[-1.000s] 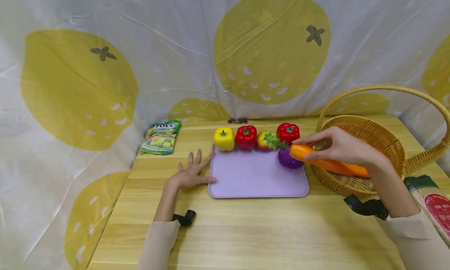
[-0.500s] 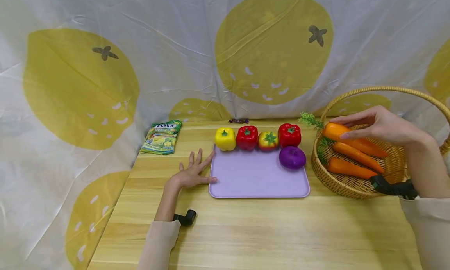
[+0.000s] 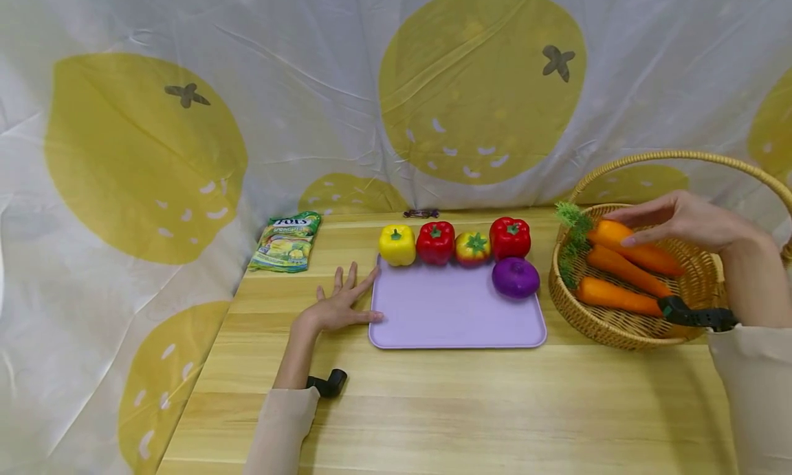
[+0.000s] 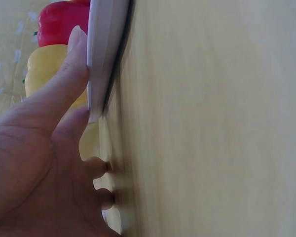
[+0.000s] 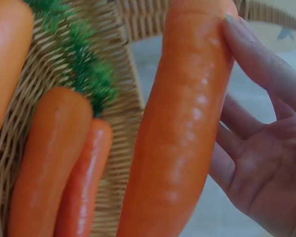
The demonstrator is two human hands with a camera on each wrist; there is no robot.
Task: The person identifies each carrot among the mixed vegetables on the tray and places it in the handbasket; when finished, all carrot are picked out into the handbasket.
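In the head view my right hand [image 3: 699, 221] grips an orange carrot [image 3: 658, 258] by its thick, leafy end, with thumb and fingers on either side. The carrot is at the wicker basket [image 3: 566, 310], above or among other carrots [image 3: 612, 297]; whether it touches them I cannot tell. The right wrist view shows the held carrot [image 5: 172, 118] close up, with the others lying lower in the basket. My left hand [image 3: 337, 310] is spread at the left edge of a lilac tray [image 3: 445, 313]. Its thumb and index finger touch the rim, as the left wrist view confirms.
Along the tray's far edge sit a yellow pepper [image 3: 397, 245], a red pepper [image 3: 436, 242], a red-yellow fruit [image 3: 473, 248] and another red pepper [image 3: 510, 238]. A purple onion [image 3: 516, 278] is at the tray's right. A green snack packet [image 3: 286, 242] and wrapped candy [image 3: 421, 214] lie behind.
My right hand has carried the carrot from beside the purple onion rightward to the basket, then slightly lower. My left hand has stayed at the tray's edge.
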